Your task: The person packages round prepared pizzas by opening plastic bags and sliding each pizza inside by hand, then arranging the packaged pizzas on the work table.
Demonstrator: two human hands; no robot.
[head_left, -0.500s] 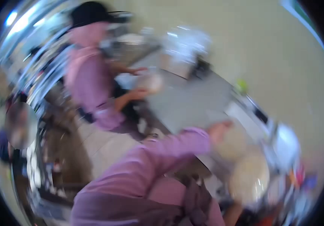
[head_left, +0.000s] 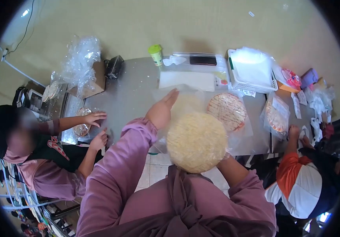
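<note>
A round, pale pizza covered in shredded cheese point(head_left: 197, 143) is held up in front of my body, with a clear shiny wrap over it. My right hand point(head_left: 226, 156) supports it at the lower right edge; most of those fingers are hidden beneath. My left hand point(head_left: 161, 112) reaches over the table with its fingers stretched out flat, by the edge of a pale, see-through plastic sheet or bag point(head_left: 186, 102). Just right of that lies a pizza with reddish sauce streaks point(head_left: 227, 111) on clear plastic.
A metal table point(head_left: 130, 85) runs along the wall. White paper sheets point(head_left: 186, 81), a green-lidded cup point(head_left: 155, 54) and a white basket point(head_left: 253, 73) stand behind. A co-worker handles a wrapped pizza point(head_left: 82, 122) at left; another person point(head_left: 296, 177) stands right, near a bagged pizza point(head_left: 276, 113).
My view has swung right and steadied, so the table now lies straight ahead. The cheese pizza appears in front of my body, and the left co-worker sits farther left in view.
</note>
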